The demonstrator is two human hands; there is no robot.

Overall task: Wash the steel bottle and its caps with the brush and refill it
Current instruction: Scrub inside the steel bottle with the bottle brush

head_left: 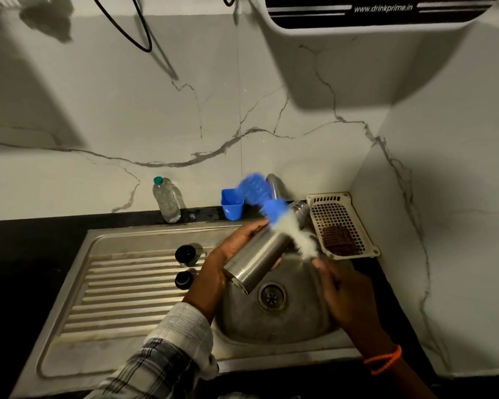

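Head view: left hand [222, 263] grips steel bottle [255, 262] tilted, base toward camera; right hand [343, 292] grip unclear.

plastic water bottle [167, 200] | blue cup [232, 204] | white basket [342, 223] holding brown scrubber [339, 240]

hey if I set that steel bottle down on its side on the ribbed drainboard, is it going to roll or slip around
The steel bottle is a smooth cylinder, so on its side it would probably roll. The drainboard ribs run across toward the sink basin, so it may travel that way. Its polished wall, likely wet, probably feels slippery in the left hand.
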